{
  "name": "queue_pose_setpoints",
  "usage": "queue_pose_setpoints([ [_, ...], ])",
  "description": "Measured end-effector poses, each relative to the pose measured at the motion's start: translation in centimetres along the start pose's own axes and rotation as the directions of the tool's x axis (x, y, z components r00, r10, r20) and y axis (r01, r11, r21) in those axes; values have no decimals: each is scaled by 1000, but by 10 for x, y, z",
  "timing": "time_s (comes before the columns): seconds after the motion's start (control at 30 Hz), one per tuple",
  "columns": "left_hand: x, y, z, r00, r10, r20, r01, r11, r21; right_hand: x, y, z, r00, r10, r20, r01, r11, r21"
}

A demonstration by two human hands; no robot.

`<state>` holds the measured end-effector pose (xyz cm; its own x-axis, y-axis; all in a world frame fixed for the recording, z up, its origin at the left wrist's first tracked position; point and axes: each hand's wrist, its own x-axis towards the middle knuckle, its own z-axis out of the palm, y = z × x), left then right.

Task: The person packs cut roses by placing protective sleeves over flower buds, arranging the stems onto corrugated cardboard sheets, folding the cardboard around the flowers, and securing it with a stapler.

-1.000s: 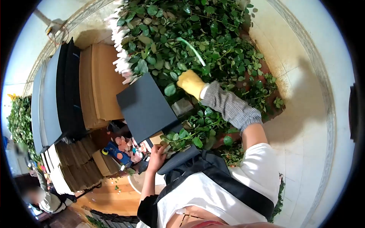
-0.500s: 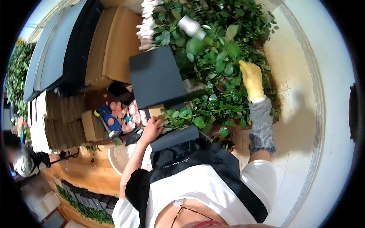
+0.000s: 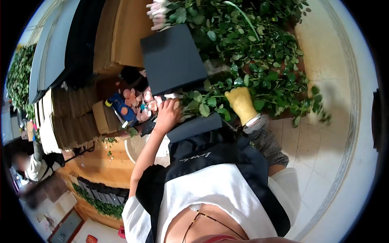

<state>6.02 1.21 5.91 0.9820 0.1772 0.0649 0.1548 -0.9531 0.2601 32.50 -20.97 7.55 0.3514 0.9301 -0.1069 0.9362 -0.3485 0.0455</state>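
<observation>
Leafy stems (image 3: 204, 109), gloved right grip (image 3: 242, 105) pinching one, bare left grip (image 3: 167, 116), hold unclear

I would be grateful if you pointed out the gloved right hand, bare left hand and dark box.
Gloved right hand (image 3: 242, 103), head view: back of the yellow glove.
Bare left hand (image 3: 167, 116), head view: back of the hand.
Dark box (image 3: 173, 57), head view: its broad face.

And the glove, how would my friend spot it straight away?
Find the leafy green stems at upper centre. At their lower edge, beyond the grey sleeve, is the yellow glove on the right hand; the left hand is bare.
</observation>
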Motion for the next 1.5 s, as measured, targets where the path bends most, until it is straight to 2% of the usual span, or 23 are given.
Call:
queue_pose_setpoints([
  [0.03,5,1,-5,999,9,-54,-8,1000,19,2,-2,14,998,32,58,-29,998,-54],
  [0.1,5,-1,1,999,7,-50,-4,998,60,-3,4,76,979,144,147,-191,902,386],
  [0.13,2,-4,10,999,-49,12,49,998,-44,-20,12,93,984,164,-71,-80,762,642],
  [0.2,-1,-2,14,989,-124,80,129,990,-56,-14,34,81,997,80,-6,-48,659,751],
  [0.27,-3,-1,9,997,-76,-11,76,997,1,4,58,40,922,-126,367,-243,549,799],
  [0.33,-5,-1,10,994,-111,10,111,991,-73,32,82,-2,826,-180,534,-401,478,781],
  [0.4,-4,-1,14,994,-107,-10,104,980,-172,66,99,-29,988,6,151,-124,602,789],
  [0.43,-5,-3,19,992,-125,0,122,972,-200,87,102,-22,984,173,-52,-77,663,745],
  [0.5,-7,-1,14,989,-144,29,146,964,-223,137,114,5,898,237,-370,-25,868,496],
  [0.53,-7,-1,13,985,-165,51,173,953,-250,149,114,29,898,242,-368,-28,865,501],
  [0.6,-5,-1,12,985,-173,18,172,953,-251,171,112,68,966,140,-216,-161,984,-82],
  [0.67,-6,-2,16,982,-180,54,188,949,-251,174,89,50,970,240,-30,-242,966,-87],
  [0.73,-7,0,16,977,-208,45,212,934,-288,158,81,28,972,127,199,-85,974,-209],
  [0.8,-5,1,12,978,-202,46,206,936,-284,164,81,62,975,25,221,12,986,-164],
  [0.87,-3,0,12,980,-194,42,198,940,-280,161,62,26,962,-80,260,116,985,-126],
  [0.97,-7,0,15,981,-191,18,189,946,-263,158,60,-11,995,-66,69,77,982,-173],
  [1.03,-4,0,10,990,-141,-31,131,968,-216,149,102,-10,959,73,-272,-127,975,-183],
  [1.1,-8,-2,15,985,-171,-4,165,953,-253,129,167,2,815,196,-545,-205,978,45],
  [1.17,-9,-3,18,983,-183,21,181,943,-278,102,205,-20,788,288,-544,-424,895,-140],
  [1.33,-12,-7,29,982,-180,-48,155,933,-323,61,225,-46,900,307,-309,-381,899,-217],
  [1.4,-11,-6,27,983,-175,-48,150,933,-328,63,206,-47,811,218,-542,-235,971,39],
  [1.47,-11,-6,27,983,-174,-52,148,932,-330,80,187,-32,856,174,-487,-183,983,29],
  [1.5,-11,-6,26,983,-175,-49,151,936,-320,96,186,2,839,200,-507,-137,978,158],
])
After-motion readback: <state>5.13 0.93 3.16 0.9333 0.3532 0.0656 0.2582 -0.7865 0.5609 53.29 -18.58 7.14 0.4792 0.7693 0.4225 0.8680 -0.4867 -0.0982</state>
